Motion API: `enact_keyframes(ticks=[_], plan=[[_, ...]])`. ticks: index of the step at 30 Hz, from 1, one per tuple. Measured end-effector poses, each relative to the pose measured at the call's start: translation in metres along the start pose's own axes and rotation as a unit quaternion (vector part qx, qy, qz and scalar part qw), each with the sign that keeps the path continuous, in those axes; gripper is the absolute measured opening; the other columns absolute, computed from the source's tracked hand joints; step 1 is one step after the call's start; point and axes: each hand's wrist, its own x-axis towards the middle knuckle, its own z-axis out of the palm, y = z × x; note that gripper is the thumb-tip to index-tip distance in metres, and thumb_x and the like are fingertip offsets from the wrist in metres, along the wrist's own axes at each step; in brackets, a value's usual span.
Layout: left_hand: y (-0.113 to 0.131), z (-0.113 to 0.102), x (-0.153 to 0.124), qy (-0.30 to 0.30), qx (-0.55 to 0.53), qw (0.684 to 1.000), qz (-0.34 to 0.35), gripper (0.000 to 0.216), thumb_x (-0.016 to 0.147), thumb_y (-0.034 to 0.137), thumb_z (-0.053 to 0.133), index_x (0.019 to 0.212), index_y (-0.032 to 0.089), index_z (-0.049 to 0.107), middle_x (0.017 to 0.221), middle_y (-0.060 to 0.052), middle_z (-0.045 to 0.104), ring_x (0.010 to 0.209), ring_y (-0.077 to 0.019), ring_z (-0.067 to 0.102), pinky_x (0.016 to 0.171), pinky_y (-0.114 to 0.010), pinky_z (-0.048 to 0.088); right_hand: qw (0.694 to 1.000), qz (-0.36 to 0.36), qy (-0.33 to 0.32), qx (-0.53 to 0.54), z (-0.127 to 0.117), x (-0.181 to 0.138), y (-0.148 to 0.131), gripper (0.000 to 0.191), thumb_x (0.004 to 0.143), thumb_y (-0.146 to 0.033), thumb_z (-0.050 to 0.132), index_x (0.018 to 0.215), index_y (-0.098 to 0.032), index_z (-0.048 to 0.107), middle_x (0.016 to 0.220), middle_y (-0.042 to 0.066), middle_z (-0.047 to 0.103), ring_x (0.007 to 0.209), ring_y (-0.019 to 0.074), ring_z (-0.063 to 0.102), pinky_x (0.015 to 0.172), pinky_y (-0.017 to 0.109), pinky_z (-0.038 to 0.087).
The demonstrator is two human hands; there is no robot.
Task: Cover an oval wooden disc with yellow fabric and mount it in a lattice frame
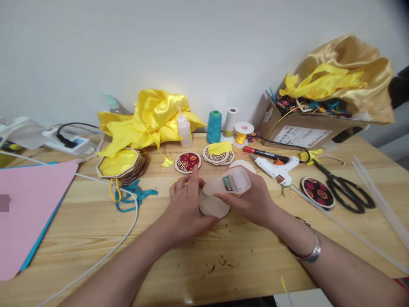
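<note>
The pale disc (214, 207) lies on the table (166, 264), between the two hands; take it as the clock's centre. The right hand (252, 200) grips a bottle (236, 181), tipped over the disc with its nozzle end towards 9 o'clock. The left hand (188, 200) is half curled at the disc's 8 o'clock side, thumb along the near edge; whether it pinches the disc I cannot tell. The step looks like putting glue on the disc, though the bottle hides the spot, so that is a fair guess. The next move calls for a still disc and a light, even squeeze.

The bottle's green label shows print too small to read. At 2 o'clock, the glue gun (276, 169) bears a red sticker and, beyond it, the carton (295, 125) a white printed label, neither legible.
</note>
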Motion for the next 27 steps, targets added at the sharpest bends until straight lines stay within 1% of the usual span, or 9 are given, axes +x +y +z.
enact_keyframes(ticks=[4,8,12,15,22,27], plan=[[-0.002,0.001,0.001,0.002,-0.003,1.0,0.003,0.115,0.063,0.035,0.069,0.147,0.016,-0.007,0.124,-0.01,0.051,0.12,-0.0326,0.032,0.103,-0.051,0.024,1.0,0.003,0.01,-0.009,-0.001,0.001,0.0,0.023,0.071,-0.029,0.073,0.07,-0.019,0.052,0.064,-0.002,0.055,0.057,0.0114,0.05,0.051,0.024,0.043],[-0.002,0.001,0.002,0.006,-0.009,1.0,0.01,0.115,0.062,0.035,0.069,0.147,0.018,-0.007,0.121,-0.008,0.053,0.12,-0.0328,0.033,0.104,-0.051,0.022,0.999,0.028,0.022,0.008,-0.006,0.003,0.004,0.016,0.073,-0.027,0.07,0.076,-0.019,0.056,0.068,-0.001,0.058,0.057,0.0118,0.053,0.048,0.024,0.044],[-0.001,0.0,0.002,0.006,-0.013,1.0,0.009,0.114,0.063,0.034,0.069,0.147,0.019,-0.007,0.12,-0.008,0.053,0.119,-0.0334,0.035,0.103,-0.053,0.021,0.999,0.032,0.041,-0.003,-0.012,0.005,0.006,0.016,0.071,-0.024,0.07,0.078,-0.02,0.055,0.069,-0.001,0.058,0.058,0.0124,0.053,0.047,0.024,0.044],[-0.001,0.0,0.002,0.007,-0.013,1.0,0.008,0.115,0.063,0.034,0.069,0.147,0.019,-0.007,0.12,-0.008,0.053,0.118,-0.0331,0.035,0.103,-0.052,0.021,0.999,0.032,0.035,-0.025,-0.016,0.005,0.006,0.017,0.071,-0.022,0.069,0.079,-0.021,0.054,0.068,-0.001,0.057,0.056,0.0122,0.051,0.045,0.024,0.042],[0.0,-0.001,0.001,0.003,-0.016,1.0,0.007,0.113,0.063,0.035,0.069,0.147,0.019,-0.006,0.119,-0.008,0.052,0.118,-0.0332,0.034,0.103,-0.051,0.022,0.998,0.036,0.011,-0.057,-0.022,0.006,0.002,0.018,0.067,-0.017,0.066,0.073,-0.021,0.05,0.064,-0.003,0.052,0.053,0.0108,0.046,0.043,0.024,0.038],[0.0,0.0,0.0,0.01,-0.012,1.0,0.012,0.113,0.063,0.034,0.069,0.147,0.018,-0.005,0.119,-0.008,0.053,0.117,-0.0324,0.036,0.103,-0.051,0.022,0.998,0.012,-0.005,-0.054,-0.022,0.005,0.002,0.018,0.066,-0.015,0.065,0.069,-0.021,0.048,0.063,-0.003,0.05,0.054,0.0104,0.045,0.045,0.023,0.036]])
